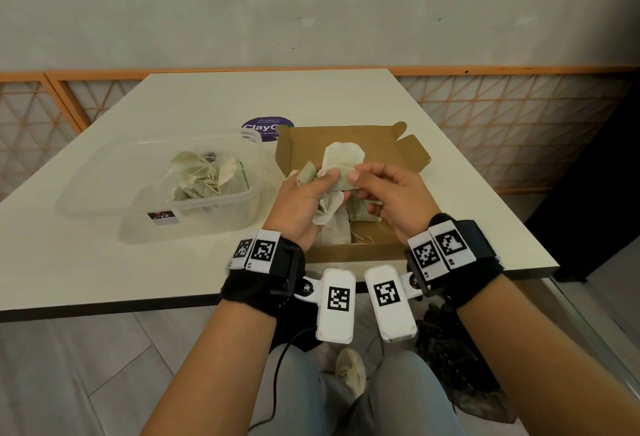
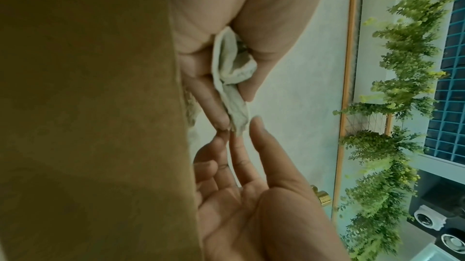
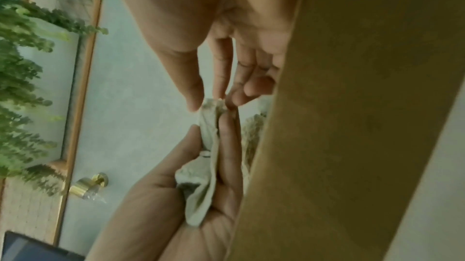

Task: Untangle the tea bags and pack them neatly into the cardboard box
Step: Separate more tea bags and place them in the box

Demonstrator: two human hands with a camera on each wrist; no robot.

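Both hands were raised over the open cardboard box [image 1: 349, 144], working a small tangle of tea bags [image 1: 341, 175]. The topmost bag stood nearly upright, its long axis running from the hands up toward the far wall of the box and its tapered top pointing away from the person. The left hand [image 1: 304, 205] gripped the bunch, thumb pressed across it and fingers curled beneath; in the left wrist view one folded bag [image 2: 232, 78] was squeezed between thumb and fingers, running lengthwise along them. The right hand [image 1: 391, 198] pinched the edge of the upright bag between thumb and forefinger, the other fingers loosely bent below. At least four bags could be made out in the bunch, though the exact number could not be told. More bags lay on the floor of the box under the hands, with loose thread beside them. The bags were pale, off-white paper, crumpled and greenish where the filling showed through. A single clear plastic container [image 1: 104, 193] stood to the left of the box on the white table [image 1: 104, 269], holding a further heap of tangled bags [image 1: 207, 175] and strings, too knotted to count. A round purple sticker [image 1: 266, 127] lay behind the box.
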